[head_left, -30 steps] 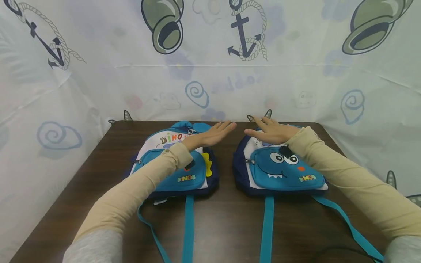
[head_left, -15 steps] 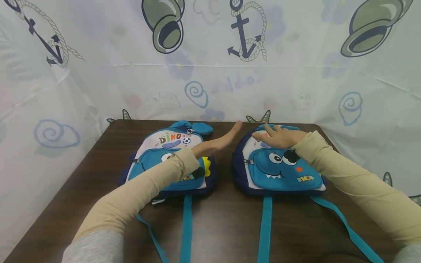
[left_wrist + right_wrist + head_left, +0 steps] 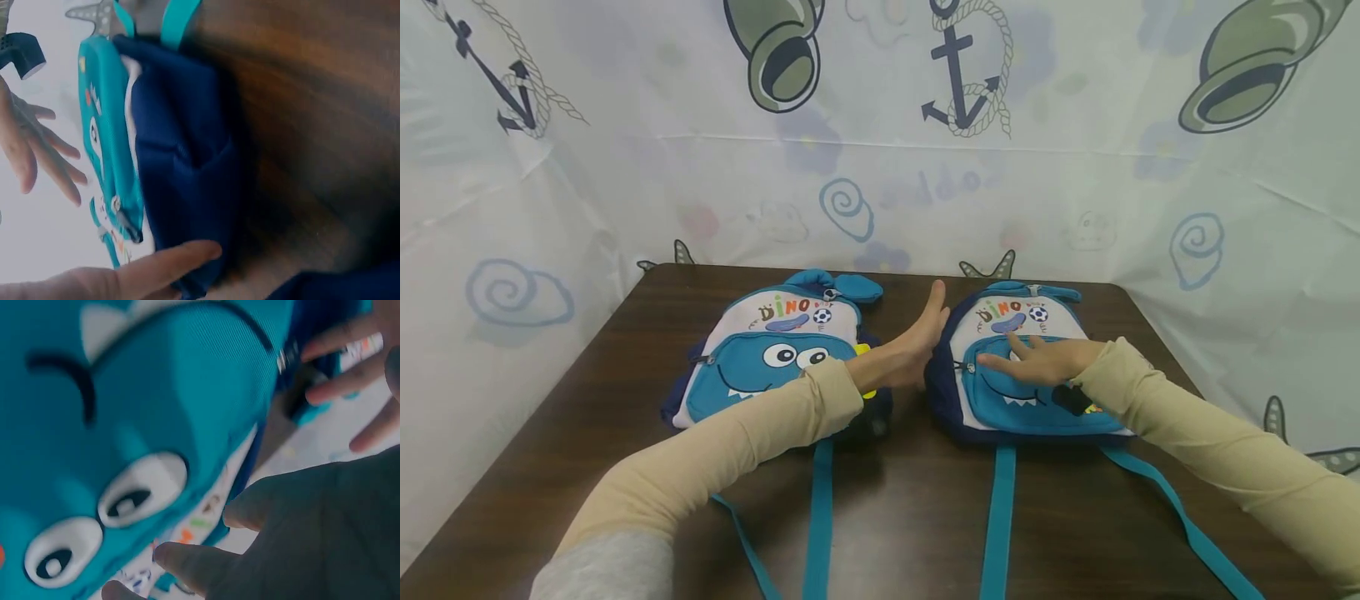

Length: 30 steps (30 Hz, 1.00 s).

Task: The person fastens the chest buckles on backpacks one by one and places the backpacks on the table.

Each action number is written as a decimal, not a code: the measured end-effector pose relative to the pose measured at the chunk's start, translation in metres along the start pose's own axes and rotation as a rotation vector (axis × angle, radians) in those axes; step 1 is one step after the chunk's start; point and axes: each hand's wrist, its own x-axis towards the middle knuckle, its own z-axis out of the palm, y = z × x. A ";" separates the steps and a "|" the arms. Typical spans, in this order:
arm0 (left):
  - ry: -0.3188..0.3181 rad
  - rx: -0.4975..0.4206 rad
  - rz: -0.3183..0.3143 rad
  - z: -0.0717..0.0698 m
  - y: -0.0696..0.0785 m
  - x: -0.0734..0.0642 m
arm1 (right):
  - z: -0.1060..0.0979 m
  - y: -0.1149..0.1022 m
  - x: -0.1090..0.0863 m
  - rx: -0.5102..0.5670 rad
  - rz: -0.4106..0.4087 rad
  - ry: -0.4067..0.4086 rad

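Two small dinosaur backpacks lie on the table with their printed fronts up. My left hand (image 3: 917, 342) stands on edge between them, fingers straight, close against the navy side of the right backpack (image 3: 942, 392). In the left wrist view a finger (image 3: 169, 265) overlaps that navy side (image 3: 187, 125). My right hand (image 3: 1037, 360) hovers palm down over the right backpack's teal front pocket, fingers spread; in the right wrist view the pocket's printed eyes (image 3: 144, 487) show beside the hand (image 3: 306, 531). The left backpack (image 3: 737, 362) is partly hidden by my left sleeve.
Teal straps (image 3: 998, 517) run from both backpacks toward the near side of the brown wooden table (image 3: 910, 517). A white cloth (image 3: 700, 183) printed with anchors and shells hangs behind and at the sides.
My left hand has moved from over the left backpack rightward and down into the gap, turning on edge. My right hand has come nearer, from the right backpack's top to its front pocket.
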 end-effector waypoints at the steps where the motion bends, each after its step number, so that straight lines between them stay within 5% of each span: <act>1: 0.012 -0.018 -0.011 0.001 -0.002 0.000 | 0.004 -0.002 0.000 -0.004 0.006 0.000; 17: 0.131 -0.306 -0.125 0.013 -0.026 -0.005 | 0.048 -0.003 0.008 -0.009 0.084 0.141; 24: 0.262 -0.573 -0.136 0.011 -0.020 -0.006 | 0.056 -0.001 0.017 0.035 0.075 0.139; 30: 0.368 -0.679 -0.126 0.012 -0.024 -0.008 | 0.058 0.006 0.024 0.088 0.065 0.128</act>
